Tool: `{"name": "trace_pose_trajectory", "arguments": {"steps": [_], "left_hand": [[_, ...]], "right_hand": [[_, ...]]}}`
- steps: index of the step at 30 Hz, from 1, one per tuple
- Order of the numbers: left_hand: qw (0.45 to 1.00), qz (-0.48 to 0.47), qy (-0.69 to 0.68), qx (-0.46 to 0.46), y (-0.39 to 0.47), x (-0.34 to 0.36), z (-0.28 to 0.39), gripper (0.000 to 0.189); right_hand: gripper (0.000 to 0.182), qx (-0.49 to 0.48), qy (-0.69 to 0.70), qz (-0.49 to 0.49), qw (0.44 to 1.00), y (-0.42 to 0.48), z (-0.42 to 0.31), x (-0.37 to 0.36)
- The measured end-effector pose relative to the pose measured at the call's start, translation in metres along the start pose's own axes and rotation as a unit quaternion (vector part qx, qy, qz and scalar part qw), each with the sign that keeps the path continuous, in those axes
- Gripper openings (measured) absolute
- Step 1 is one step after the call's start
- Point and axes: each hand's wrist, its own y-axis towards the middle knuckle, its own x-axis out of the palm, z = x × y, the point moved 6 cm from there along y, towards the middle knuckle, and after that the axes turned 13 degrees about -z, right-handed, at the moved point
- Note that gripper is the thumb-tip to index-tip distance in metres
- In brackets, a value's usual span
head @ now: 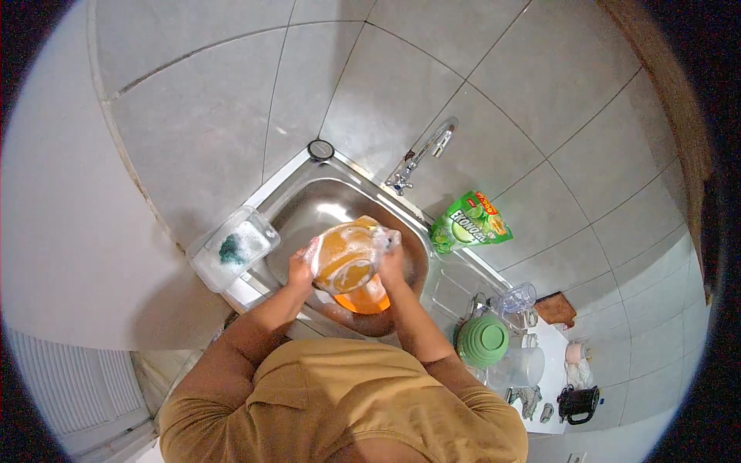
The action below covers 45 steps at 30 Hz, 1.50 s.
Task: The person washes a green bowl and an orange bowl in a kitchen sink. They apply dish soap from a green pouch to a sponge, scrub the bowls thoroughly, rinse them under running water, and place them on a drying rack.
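Both hands hold a soapy orange-brown bowl (347,254) over the stainless steel sink (289,217), its round base turned partly towards me. My left hand (301,266) grips the bowl's left side, with foam on the fingers. On the right side, my right hand (391,254) is covered in suds and presses something against the bowl; the lather hides what it is. A brighter orange dish or bowl (367,301) lies in the sink beneath, partly hidden by the held bowl. To the left, a clear plastic container (205,263) holds suds and a dark green scouring pad (231,249).
A chrome faucet (428,150) rises behind the sink. A green dish soap pouch (469,224) stands at the sink's back right edge. Farther right are a green ribbed bowl (483,341), clear glasses (518,298), a translucent container (521,367) and a black kettle (578,402).
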Motion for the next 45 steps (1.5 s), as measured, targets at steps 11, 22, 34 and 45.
{"name": "trace_pose_trajectory", "arguments": {"steps": [11,22,34,45], "left_hand": [[1.000,-0.004,0.004,-0.003,-0.005,0.007,0.008,0.029],[0.998,-0.007,0.021,-0.052,-0.015,0.020,0.016,0.041],[0.988,-0.063,-0.102,-0.093,0.003,0.008,-0.021,0.044],[0.997,0.037,0.000,-0.063,-0.007,0.009,0.006,0.038]], "right_hand": [[0.018,0.059,-0.009,-0.045,0.997,-0.001,-0.064,0.007],[0.028,0.017,-0.231,-0.036,0.972,0.011,-0.082,0.016],[0.035,0.020,-0.245,-0.028,0.969,0.008,-0.079,0.019],[0.025,-0.109,-0.450,0.017,0.886,-0.001,-0.111,0.035]]}}
